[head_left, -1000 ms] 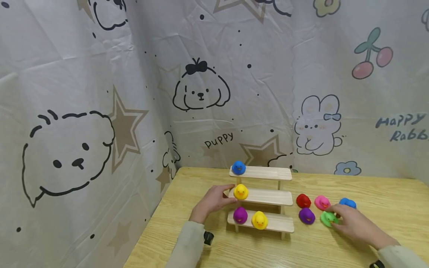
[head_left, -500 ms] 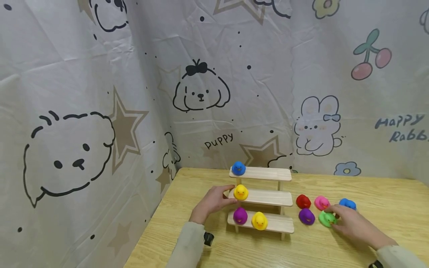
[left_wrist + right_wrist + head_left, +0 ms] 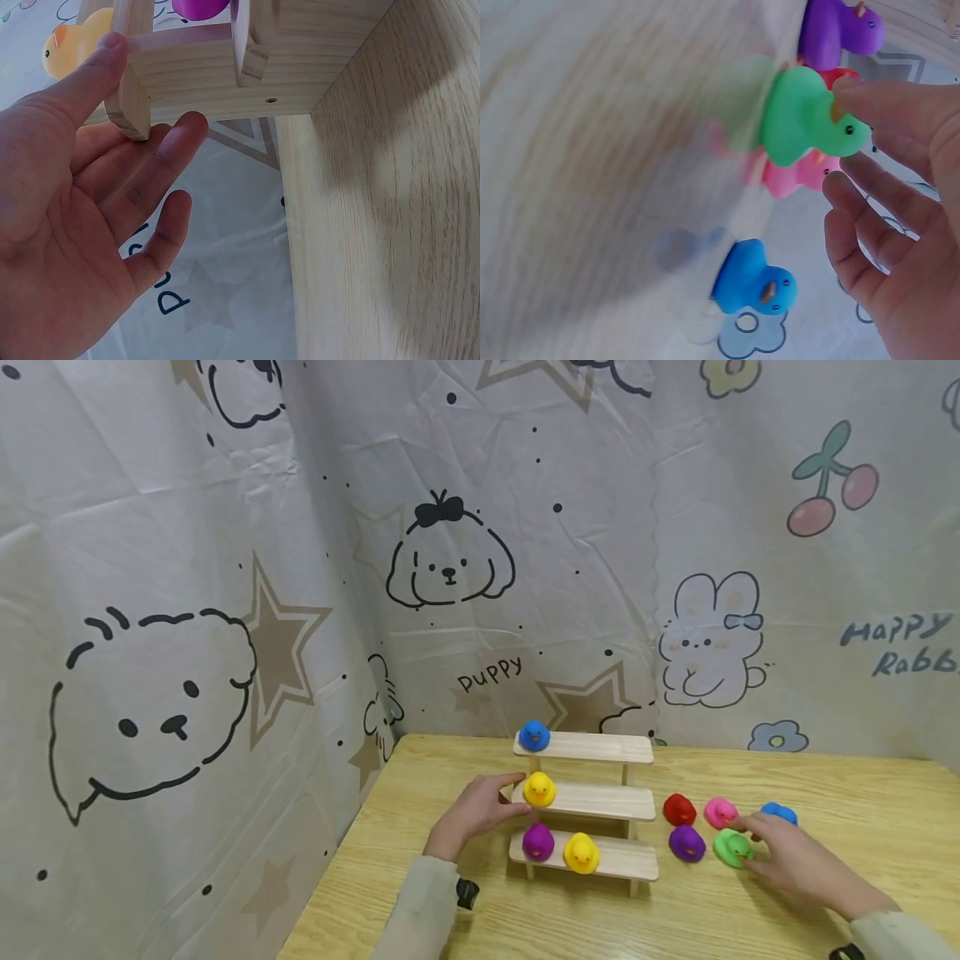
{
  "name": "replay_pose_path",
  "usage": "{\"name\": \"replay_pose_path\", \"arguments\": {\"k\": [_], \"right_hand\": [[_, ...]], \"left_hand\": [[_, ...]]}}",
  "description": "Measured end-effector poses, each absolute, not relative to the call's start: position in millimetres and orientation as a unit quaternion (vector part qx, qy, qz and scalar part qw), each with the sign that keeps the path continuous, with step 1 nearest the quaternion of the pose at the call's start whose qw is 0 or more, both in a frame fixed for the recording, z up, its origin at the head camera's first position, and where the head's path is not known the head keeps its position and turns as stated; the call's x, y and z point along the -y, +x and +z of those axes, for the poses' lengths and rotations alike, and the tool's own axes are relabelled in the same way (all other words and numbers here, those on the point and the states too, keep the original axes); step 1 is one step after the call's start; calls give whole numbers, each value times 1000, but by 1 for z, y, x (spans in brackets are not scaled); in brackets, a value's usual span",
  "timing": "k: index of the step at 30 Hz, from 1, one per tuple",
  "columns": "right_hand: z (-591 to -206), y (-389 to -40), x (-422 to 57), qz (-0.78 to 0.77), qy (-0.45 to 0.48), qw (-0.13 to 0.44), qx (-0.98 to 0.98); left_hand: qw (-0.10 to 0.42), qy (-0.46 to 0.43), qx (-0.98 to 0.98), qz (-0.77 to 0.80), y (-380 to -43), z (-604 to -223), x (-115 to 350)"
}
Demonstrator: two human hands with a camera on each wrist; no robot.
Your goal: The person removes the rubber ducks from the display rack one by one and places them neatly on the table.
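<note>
The left hand (image 3: 480, 806) gripped a tiered pale-wood stand (image 3: 596, 798), apparently for steadiness, while the right hand (image 3: 795, 862) pinched a green rubbery-looking duck (image 3: 789, 116)

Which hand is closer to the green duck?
The right. The right hand is at the green duck, fingertips by its head. The left hand is farther away, off to the left, gripping the left end of the middle shelf.

Green duck (image 3: 791, 116); starred curtain (image 3: 517, 468), perhaps off-white.
</note>
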State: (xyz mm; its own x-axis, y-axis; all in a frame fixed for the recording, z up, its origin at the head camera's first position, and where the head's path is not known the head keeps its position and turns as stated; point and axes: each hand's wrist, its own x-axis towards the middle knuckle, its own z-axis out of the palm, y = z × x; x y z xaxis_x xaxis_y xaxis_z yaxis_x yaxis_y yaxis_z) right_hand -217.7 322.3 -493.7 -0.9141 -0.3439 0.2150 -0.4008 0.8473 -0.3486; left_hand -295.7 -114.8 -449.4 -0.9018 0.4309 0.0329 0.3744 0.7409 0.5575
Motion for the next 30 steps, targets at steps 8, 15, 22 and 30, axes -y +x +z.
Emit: {"name": "replay_pose_path", "arguments": {"k": [8,15,22,30], "right_hand": [[-483,-215,-315,167,208,107,958],[-474,-210,-299,165,222,121,953],[-464,-205,-281,160,238,152,946],[-456,-203,-261,153,303,219,915]], "left_hand": [[49,219,-932,284,-297,-448,115],[51,217,-933,284,-295,-447,114],[51,216,-934,281,-295,-447,115],[50,217,-933,281,-294,-446,115]]}}
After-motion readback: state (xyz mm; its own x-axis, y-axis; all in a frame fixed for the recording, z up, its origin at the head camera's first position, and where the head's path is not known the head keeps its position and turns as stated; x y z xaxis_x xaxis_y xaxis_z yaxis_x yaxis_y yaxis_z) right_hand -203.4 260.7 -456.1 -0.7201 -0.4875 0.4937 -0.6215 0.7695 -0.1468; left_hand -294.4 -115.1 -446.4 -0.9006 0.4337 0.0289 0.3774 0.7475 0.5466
